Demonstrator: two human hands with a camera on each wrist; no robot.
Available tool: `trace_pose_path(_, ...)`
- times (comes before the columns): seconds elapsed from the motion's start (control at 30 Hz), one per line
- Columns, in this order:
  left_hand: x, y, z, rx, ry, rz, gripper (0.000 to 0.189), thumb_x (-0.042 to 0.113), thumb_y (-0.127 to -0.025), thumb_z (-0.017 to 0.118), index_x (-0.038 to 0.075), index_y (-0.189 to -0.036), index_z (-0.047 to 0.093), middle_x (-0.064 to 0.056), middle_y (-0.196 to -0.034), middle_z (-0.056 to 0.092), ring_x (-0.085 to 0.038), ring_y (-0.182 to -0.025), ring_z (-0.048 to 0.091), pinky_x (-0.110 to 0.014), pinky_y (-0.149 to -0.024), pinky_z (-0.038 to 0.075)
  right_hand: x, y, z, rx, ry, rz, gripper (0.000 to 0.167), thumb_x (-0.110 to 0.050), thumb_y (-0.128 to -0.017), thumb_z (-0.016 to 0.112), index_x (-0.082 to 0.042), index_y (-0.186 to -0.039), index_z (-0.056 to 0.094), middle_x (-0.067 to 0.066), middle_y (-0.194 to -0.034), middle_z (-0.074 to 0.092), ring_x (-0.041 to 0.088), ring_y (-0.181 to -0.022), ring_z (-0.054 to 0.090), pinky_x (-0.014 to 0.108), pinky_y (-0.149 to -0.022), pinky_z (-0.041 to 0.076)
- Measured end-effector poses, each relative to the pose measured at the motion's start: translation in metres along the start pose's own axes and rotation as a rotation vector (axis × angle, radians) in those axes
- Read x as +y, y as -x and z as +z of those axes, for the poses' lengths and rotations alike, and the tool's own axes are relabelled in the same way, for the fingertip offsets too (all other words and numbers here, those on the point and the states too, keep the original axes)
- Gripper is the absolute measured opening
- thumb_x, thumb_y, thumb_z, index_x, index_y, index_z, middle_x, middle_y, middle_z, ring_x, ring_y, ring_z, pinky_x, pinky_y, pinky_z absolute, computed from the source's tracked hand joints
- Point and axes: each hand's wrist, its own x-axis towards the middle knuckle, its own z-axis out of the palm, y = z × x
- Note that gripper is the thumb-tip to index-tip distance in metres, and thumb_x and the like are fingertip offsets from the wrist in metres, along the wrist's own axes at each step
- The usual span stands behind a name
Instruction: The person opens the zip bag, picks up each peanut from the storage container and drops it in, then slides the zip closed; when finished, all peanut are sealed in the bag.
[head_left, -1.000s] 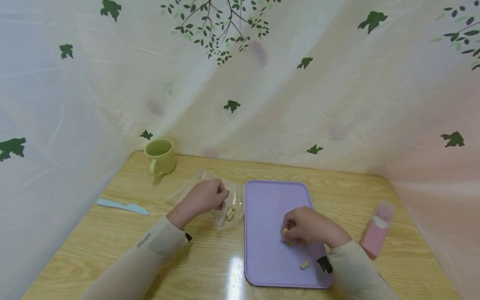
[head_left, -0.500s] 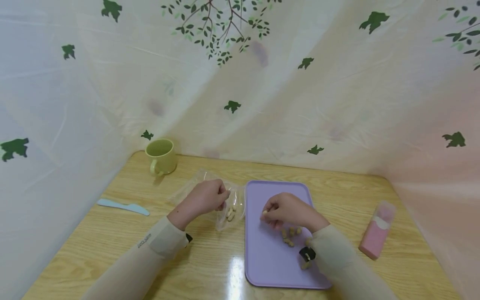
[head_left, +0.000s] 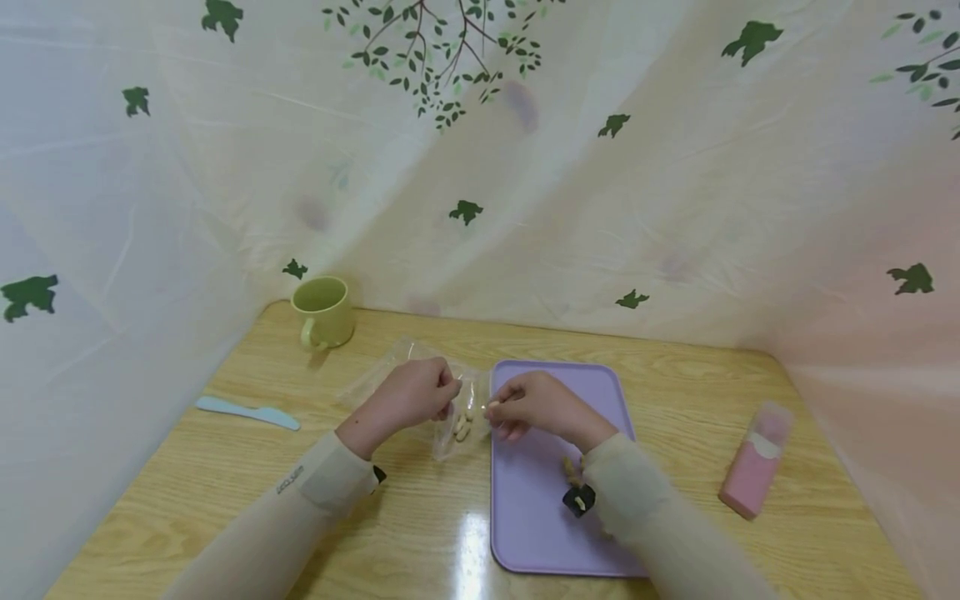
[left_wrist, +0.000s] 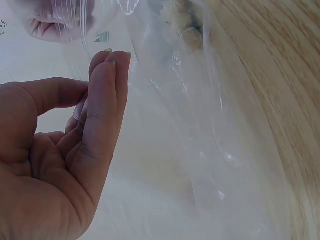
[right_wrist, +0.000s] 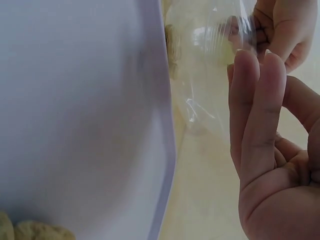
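My left hand (head_left: 420, 390) pinches the rim of a clear zip bag (left_wrist: 200, 135) between thumb and fingertips and holds its mouth up. Several unshelled peanuts (head_left: 462, 427) lie inside the bag; a few also show through the plastic (left_wrist: 192, 36) in the left wrist view. At the bag's opening, over the left edge of the purple tray (head_left: 525, 533), is my right hand (head_left: 543, 406). Its thumb and fingers pinch a pale peanut, mostly hidden by the fingers. More peanuts (right_wrist: 40, 231) lie on the tray, partly covered by the right forearm in the head view.
A green mug (head_left: 322, 315) stands at the back left of the wooden table (head_left: 390, 525). In front of it lies a light blue plastic knife (head_left: 247, 412). Right of the tray is a pink case with a clear end (head_left: 756, 462). A patterned cloth (head_left: 525, 208) hangs behind.
From the tray's peanuts, my right hand has lifted a peanut and moved left and away to the bag's mouth. The left hand and bag have stayed nearly still.
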Motion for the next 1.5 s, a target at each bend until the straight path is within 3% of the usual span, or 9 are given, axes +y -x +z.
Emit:
trace_pose_path(0.33,0.001,0.000,0.000,-0.004,-0.008,-0.007,0.022,0.027,-0.109,0.060,0.013,-0.092,0.063,0.001,-0.077,0.071,-0.015,-0.069,0.065,-0.028,-0.062,0.050,0.002,0.002,-0.002,0.010,-0.016,0.008,0.029,-0.013,-0.101,0.069,0.006,-0.122,0.073,0.014,-0.097,0.082,0.016,-0.076,0.078,0.039,-0.076,0.067)
trace_pose_path(0.7,0.003,0.001,0.000,-0.017,0.009,-0.013,0.022,0.028,-0.109,0.059,0.012,-0.094,0.064,0.001,-0.079,0.071,-0.014,-0.071,0.066,-0.028,-0.062,0.050,0.018,0.036,-0.034,0.045,0.005,0.010,0.034,-0.022,-0.103,0.069,0.002,-0.126,0.073,0.014,-0.110,0.082,0.017,-0.083,0.080,0.040,-0.079,0.066)
trace_pose_path(0.9,0.003,0.001,0.000,-0.017,0.009,-0.018,0.023,0.028,-0.110,0.059,0.012,-0.094,0.064,0.000,-0.079,0.071,-0.015,-0.071,0.066,-0.028,-0.063,0.049,0.033,0.053,-0.049,-0.001,0.043,0.050,0.028,-0.018,-0.100,0.070,0.003,-0.118,0.074,0.014,-0.103,0.081,0.016,-0.078,0.077,0.035,-0.072,0.065)
trace_pose_path(1.07,0.004,0.001,-0.001,-0.018,0.008,-0.013,0.023,0.027,-0.110,0.059,0.012,-0.094,0.064,0.000,-0.079,0.071,-0.015,-0.071,0.065,-0.027,-0.063,0.049,0.049,0.064,-0.052,-0.036,0.078,0.104,0.020,-0.017,-0.097,0.075,0.001,-0.105,0.077,0.010,-0.086,0.080,0.013,-0.068,0.073,0.031,-0.065,0.063)
trace_pose_path(1.5,0.003,0.002,0.000,-0.012,0.017,-0.009,0.023,0.027,-0.110,0.059,0.012,-0.093,0.063,0.000,-0.080,0.071,-0.014,-0.071,0.067,-0.028,-0.064,0.050,0.062,0.067,-0.043,-0.009,0.161,0.188,0.020,-0.019,-0.094,0.081,-0.003,-0.082,0.076,0.005,-0.068,0.074,0.009,-0.051,0.065,0.025,-0.052,0.057)
